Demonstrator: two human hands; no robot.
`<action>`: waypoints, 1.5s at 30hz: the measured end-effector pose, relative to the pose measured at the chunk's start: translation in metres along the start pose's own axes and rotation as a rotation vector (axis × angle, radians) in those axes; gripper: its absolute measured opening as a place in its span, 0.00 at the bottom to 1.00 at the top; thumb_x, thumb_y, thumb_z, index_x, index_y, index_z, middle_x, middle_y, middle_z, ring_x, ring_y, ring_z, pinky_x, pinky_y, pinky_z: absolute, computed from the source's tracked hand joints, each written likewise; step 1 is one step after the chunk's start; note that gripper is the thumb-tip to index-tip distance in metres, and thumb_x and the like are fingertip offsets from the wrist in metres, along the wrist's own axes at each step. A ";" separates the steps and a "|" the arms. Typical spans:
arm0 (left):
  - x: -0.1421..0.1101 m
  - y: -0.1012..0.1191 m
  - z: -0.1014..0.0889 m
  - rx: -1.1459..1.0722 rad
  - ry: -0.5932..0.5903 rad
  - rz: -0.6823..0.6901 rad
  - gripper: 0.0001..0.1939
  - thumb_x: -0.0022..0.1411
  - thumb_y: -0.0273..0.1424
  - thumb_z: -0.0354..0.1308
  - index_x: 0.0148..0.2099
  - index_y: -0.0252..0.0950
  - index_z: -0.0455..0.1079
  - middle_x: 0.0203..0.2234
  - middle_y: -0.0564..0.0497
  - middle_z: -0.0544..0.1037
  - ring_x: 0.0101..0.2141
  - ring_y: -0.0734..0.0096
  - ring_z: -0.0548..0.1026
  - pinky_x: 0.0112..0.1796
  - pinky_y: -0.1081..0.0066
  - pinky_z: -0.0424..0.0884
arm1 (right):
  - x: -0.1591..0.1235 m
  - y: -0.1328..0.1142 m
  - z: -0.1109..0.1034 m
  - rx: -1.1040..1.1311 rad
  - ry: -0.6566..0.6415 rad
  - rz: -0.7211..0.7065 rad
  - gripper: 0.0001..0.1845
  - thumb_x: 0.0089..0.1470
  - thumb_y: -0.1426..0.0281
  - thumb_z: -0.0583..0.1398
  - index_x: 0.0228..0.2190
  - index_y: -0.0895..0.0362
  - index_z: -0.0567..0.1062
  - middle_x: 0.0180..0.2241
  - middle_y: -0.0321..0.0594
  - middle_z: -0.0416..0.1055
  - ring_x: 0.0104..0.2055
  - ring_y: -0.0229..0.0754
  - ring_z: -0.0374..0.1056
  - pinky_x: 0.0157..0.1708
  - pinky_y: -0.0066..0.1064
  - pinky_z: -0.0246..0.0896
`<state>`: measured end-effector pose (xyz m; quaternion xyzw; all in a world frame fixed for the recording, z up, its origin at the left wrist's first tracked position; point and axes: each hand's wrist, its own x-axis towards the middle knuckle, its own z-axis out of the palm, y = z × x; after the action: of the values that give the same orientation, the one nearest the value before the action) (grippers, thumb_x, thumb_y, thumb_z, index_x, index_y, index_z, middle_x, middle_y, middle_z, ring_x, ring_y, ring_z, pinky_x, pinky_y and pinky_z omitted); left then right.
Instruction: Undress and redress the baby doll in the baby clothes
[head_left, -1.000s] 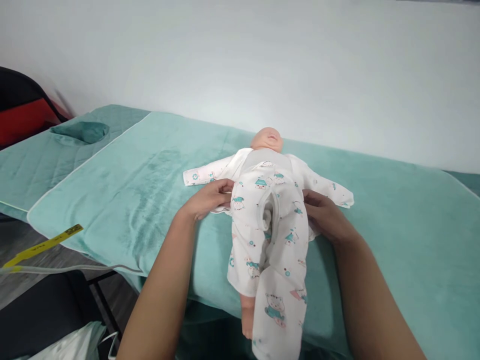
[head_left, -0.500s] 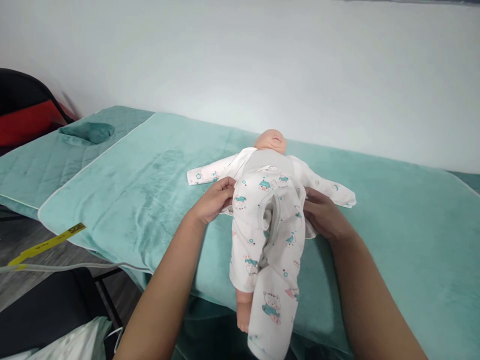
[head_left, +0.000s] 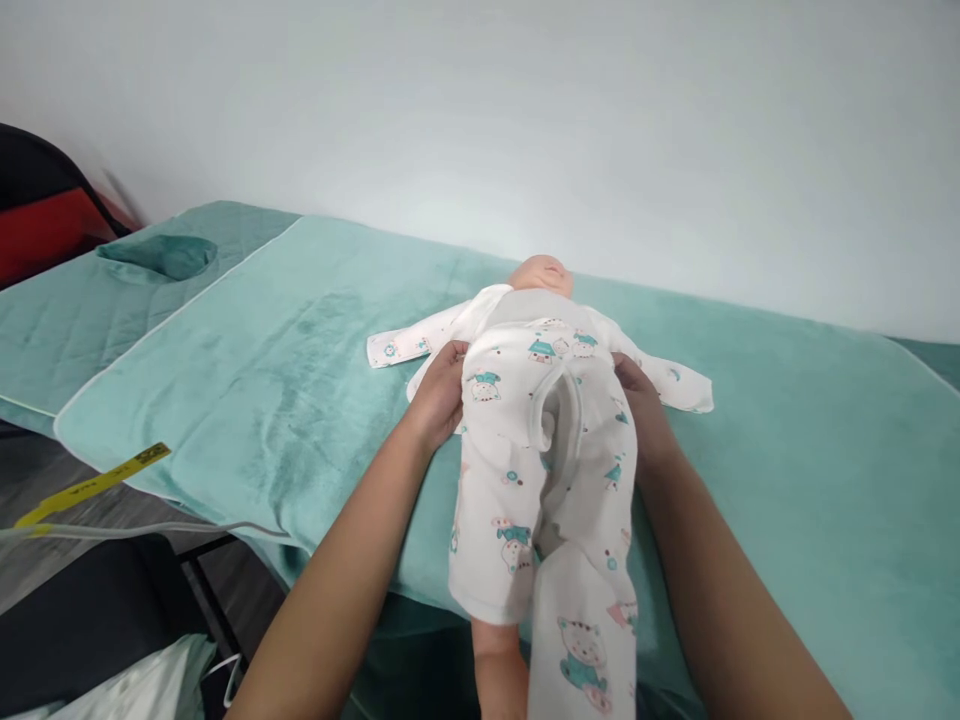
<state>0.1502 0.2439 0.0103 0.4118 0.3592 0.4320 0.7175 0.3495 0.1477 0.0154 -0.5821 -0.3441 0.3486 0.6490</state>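
Observation:
A baby doll (head_left: 541,272) lies on its back, head toward the wall and legs toward me, in a white top (head_left: 487,305) with spread sleeves. White open-crotch baby pants (head_left: 495,460) with animal and house prints cover its hips and legs. One foot pokes out below the left pant leg; the right leg's end is covered by fabric. My left hand (head_left: 441,393) is closed on the left side of the pants near the waist. On the opposite side, my right hand (head_left: 646,410) grips the pants too, its fingertips partly hidden behind the fabric.
A green plush cover (head_left: 787,480) spreads over the bed, with a face hole (head_left: 157,257) at the far left. A yellow tag (head_left: 97,487) on a pale cord hangs at the near left edge. Black chairs (head_left: 97,610) stand left; a white wall rises behind.
The doll's hips and legs have come up and nearer to me, the legs showing larger. Both hands have shifted slightly upward along the waist sides. The view has tilted a little.

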 end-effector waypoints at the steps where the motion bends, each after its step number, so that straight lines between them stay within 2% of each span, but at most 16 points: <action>1: 0.000 -0.001 0.000 0.049 0.015 0.038 0.08 0.51 0.29 0.62 0.35 0.37 0.68 0.24 0.56 0.72 0.25 0.74 0.68 0.30 0.72 0.67 | 0.000 0.001 0.000 -0.015 0.006 -0.010 0.09 0.39 0.69 0.68 0.25 0.51 0.72 0.31 0.33 0.73 0.32 0.42 0.65 0.31 0.34 0.64; 5: 0.007 -0.007 -0.007 0.252 0.078 0.318 0.11 0.51 0.25 0.59 0.39 0.38 0.71 0.33 0.54 0.76 0.35 0.72 0.72 0.39 0.72 0.68 | -0.001 0.007 -0.002 -0.107 0.007 -0.118 0.07 0.43 0.68 0.66 0.26 0.52 0.72 0.29 0.33 0.70 0.33 0.40 0.64 0.34 0.33 0.63; 9: 0.019 -0.011 -0.016 0.449 0.012 0.479 0.11 0.57 0.29 0.56 0.42 0.39 0.74 0.43 0.49 0.77 0.43 0.67 0.74 0.46 0.67 0.69 | 0.002 0.012 -0.008 -0.282 0.017 -0.333 0.05 0.51 0.65 0.62 0.29 0.52 0.72 0.40 0.38 0.71 0.45 0.44 0.67 0.47 0.37 0.63; 13: 0.028 -0.006 -0.020 0.572 -0.053 0.472 0.08 0.60 0.33 0.55 0.40 0.38 0.72 0.40 0.50 0.78 0.40 0.67 0.74 0.44 0.67 0.68 | 0.009 0.014 -0.013 -0.390 -0.059 -0.408 0.07 0.56 0.62 0.60 0.30 0.52 0.71 0.54 0.41 0.68 0.58 0.47 0.63 0.58 0.42 0.56; 17: 0.038 0.004 -0.018 0.707 -0.029 0.423 0.06 0.63 0.36 0.53 0.37 0.39 0.66 0.28 0.54 0.73 0.31 0.70 0.69 0.35 0.71 0.64 | 0.018 0.005 -0.014 -0.505 -0.181 -0.389 0.09 0.58 0.62 0.58 0.29 0.52 0.69 0.60 0.40 0.65 0.61 0.48 0.62 0.58 0.44 0.55; 19: 0.046 0.010 -0.014 0.750 0.009 0.409 0.05 0.65 0.35 0.51 0.37 0.39 0.63 0.25 0.56 0.70 0.29 0.71 0.67 0.32 0.71 0.62 | 0.028 -0.002 -0.012 -0.607 -0.169 -0.391 0.08 0.59 0.62 0.56 0.30 0.52 0.69 0.57 0.41 0.69 0.57 0.49 0.66 0.54 0.45 0.59; 22: 0.058 0.014 -0.007 0.773 0.053 0.368 0.06 0.66 0.34 0.49 0.36 0.40 0.61 0.23 0.56 0.67 0.27 0.71 0.65 0.31 0.72 0.60 | 0.050 -0.008 -0.008 -0.812 -0.015 -0.395 0.07 0.59 0.62 0.55 0.33 0.52 0.68 0.43 0.44 0.76 0.45 0.50 0.70 0.44 0.44 0.62; 24: 0.063 0.013 -0.003 0.776 0.099 0.358 0.06 0.66 0.33 0.49 0.35 0.40 0.60 0.23 0.56 0.67 0.27 0.71 0.65 0.31 0.71 0.60 | 0.065 -0.008 -0.004 -0.908 0.108 -0.367 0.08 0.59 0.62 0.55 0.31 0.52 0.67 0.34 0.43 0.75 0.37 0.49 0.68 0.38 0.42 0.61; 27: 0.063 0.007 -0.002 0.805 0.132 0.400 0.06 0.66 0.34 0.52 0.35 0.39 0.62 0.25 0.55 0.71 0.29 0.70 0.68 0.33 0.70 0.62 | 0.076 -0.004 0.001 -0.931 0.207 -0.319 0.08 0.57 0.63 0.56 0.28 0.51 0.65 0.28 0.39 0.72 0.32 0.46 0.65 0.34 0.39 0.58; 31: 0.063 0.004 -0.005 1.018 0.018 0.637 0.07 0.67 0.36 0.52 0.38 0.39 0.67 0.37 0.48 0.76 0.40 0.64 0.71 0.43 0.66 0.66 | 0.069 0.004 0.004 -0.852 0.160 -0.363 0.08 0.56 0.62 0.58 0.28 0.52 0.68 0.29 0.38 0.73 0.33 0.46 0.66 0.36 0.38 0.59; 33: 0.065 0.007 -0.007 1.157 -0.004 0.758 0.07 0.67 0.36 0.52 0.39 0.39 0.68 0.46 0.46 0.75 0.50 0.59 0.69 0.50 0.61 0.63 | 0.066 0.006 0.003 -0.788 0.091 -0.470 0.07 0.56 0.62 0.58 0.30 0.52 0.69 0.36 0.41 0.75 0.40 0.47 0.68 0.41 0.40 0.61; 35: 0.069 0.011 -0.008 1.241 -0.035 0.765 0.08 0.68 0.36 0.52 0.39 0.39 0.68 0.50 0.45 0.74 0.53 0.57 0.67 0.52 0.58 0.61 | 0.065 0.005 0.001 -0.735 0.001 -0.516 0.07 0.57 0.61 0.57 0.32 0.52 0.69 0.44 0.42 0.75 0.47 0.48 0.68 0.48 0.42 0.60; 38: 0.076 0.015 -0.006 1.219 -0.074 0.640 0.09 0.69 0.36 0.49 0.37 0.39 0.67 0.42 0.48 0.77 0.44 0.60 0.71 0.47 0.61 0.63 | 0.069 0.002 -0.002 -0.717 -0.122 -0.422 0.09 0.58 0.59 0.57 0.31 0.52 0.68 0.51 0.41 0.74 0.51 0.49 0.68 0.50 0.44 0.59; 40: 0.082 0.016 -0.003 1.142 -0.015 0.573 0.09 0.68 0.35 0.49 0.35 0.40 0.65 0.33 0.49 0.76 0.38 0.62 0.72 0.43 0.64 0.64 | 0.074 0.000 -0.002 -0.769 -0.126 -0.375 0.10 0.58 0.59 0.57 0.30 0.52 0.68 0.48 0.41 0.76 0.47 0.49 0.69 0.46 0.42 0.60; 42: 0.087 0.014 0.000 1.068 0.091 0.529 0.08 0.67 0.35 0.50 0.34 0.40 0.64 0.27 0.51 0.73 0.34 0.62 0.71 0.40 0.65 0.63 | 0.080 0.000 -0.001 -0.843 -0.046 -0.358 0.10 0.58 0.59 0.56 0.29 0.51 0.68 0.39 0.40 0.77 0.40 0.48 0.68 0.41 0.40 0.60; 45: 0.093 0.009 0.004 1.030 0.225 0.483 0.06 0.66 0.35 0.51 0.35 0.41 0.63 0.25 0.50 0.72 0.33 0.59 0.71 0.39 0.64 0.63 | 0.091 0.002 0.003 -0.905 0.111 -0.342 0.11 0.57 0.61 0.55 0.25 0.51 0.65 0.26 0.36 0.71 0.31 0.44 0.63 0.36 0.38 0.58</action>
<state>0.1849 0.3309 0.0056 0.7296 0.4930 0.3941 0.2631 0.3942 0.2267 0.0178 -0.7585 -0.5169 0.0208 0.3962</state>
